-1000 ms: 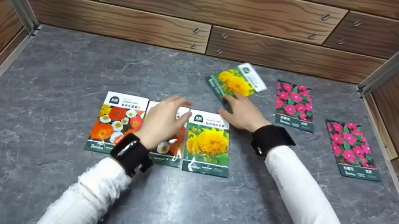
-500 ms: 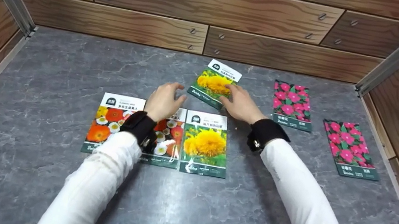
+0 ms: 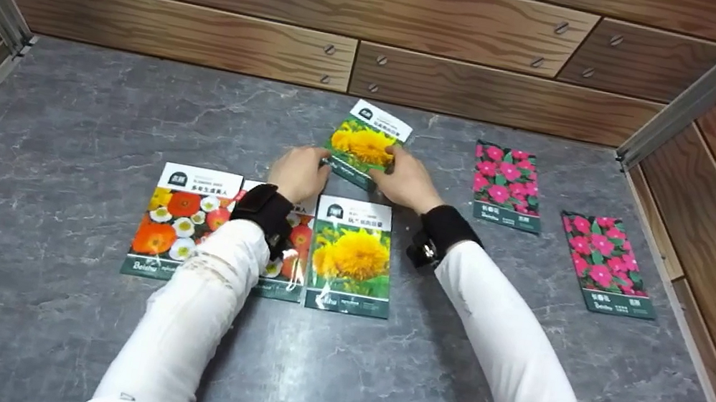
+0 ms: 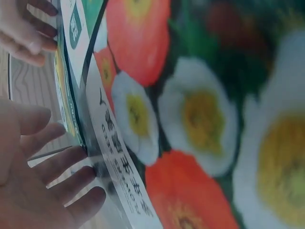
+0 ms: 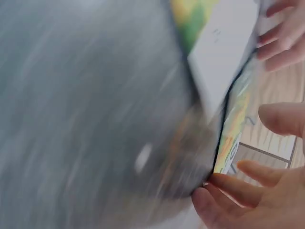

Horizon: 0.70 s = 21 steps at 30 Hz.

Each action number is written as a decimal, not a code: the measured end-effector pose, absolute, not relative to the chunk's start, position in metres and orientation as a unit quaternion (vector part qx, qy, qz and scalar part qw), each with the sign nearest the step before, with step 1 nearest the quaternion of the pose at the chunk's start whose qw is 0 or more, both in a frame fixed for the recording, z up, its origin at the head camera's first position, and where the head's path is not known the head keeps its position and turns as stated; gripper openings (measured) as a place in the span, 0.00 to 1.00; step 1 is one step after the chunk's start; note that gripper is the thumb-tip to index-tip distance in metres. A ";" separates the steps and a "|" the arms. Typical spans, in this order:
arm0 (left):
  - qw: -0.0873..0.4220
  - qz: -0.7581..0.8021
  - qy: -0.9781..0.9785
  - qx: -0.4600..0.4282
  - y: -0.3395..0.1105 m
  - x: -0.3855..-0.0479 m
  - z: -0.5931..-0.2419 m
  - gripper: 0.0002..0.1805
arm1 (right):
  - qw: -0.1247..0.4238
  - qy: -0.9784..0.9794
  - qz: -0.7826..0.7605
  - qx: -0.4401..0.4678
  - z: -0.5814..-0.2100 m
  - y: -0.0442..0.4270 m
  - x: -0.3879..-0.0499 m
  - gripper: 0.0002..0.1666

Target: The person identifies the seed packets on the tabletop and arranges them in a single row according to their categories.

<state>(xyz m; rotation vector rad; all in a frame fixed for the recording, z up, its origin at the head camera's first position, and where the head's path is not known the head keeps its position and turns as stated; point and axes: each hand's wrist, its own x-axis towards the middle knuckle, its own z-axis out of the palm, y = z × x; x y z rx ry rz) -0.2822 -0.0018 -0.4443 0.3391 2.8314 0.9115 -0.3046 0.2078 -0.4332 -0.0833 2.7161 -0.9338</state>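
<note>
- I have both hands, left hand (image 3: 299,173) and right hand (image 3: 409,180), with fingers spread; the tilted yellow-flower packet (image 3: 365,147) lies between them
- Lined up, I judge: two poppy packets (image 3: 178,220) and an upright sunflower packet (image 3: 352,258), nearside of the grip
- Outside that row: the tilted one, plus two pink-flower packets (image 3: 510,183) rightward
- Packet contents hidden

Yellow-flower packet (image 3: 363,146), skewed.
Printed face up, white header rearward, dark-green base nearer; positioned toward back of tabletop (image 3: 327,385).
</note>
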 end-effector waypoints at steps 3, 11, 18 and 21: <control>0.074 0.293 0.945 0.121 -0.002 -0.281 -0.445 0.22 | 0.150 0.876 -0.457 0.031 -0.430 0.205 -0.310 0.39; 0.085 0.242 0.955 0.148 -0.004 -0.276 -0.447 0.21 | 0.162 0.693 -0.685 0.157 -0.430 0.207 -0.326 0.30; 0.092 0.271 0.945 0.160 -0.008 -0.270 -0.445 0.23 | 0.152 0.749 -0.632 0.130 -0.432 0.201 -0.324 0.30; 0.062 0.299 0.942 0.138 -0.010 -0.271 -0.442 0.23 | 0.144 0.758 -0.625 0.119 -0.428 0.200 -0.322 0.27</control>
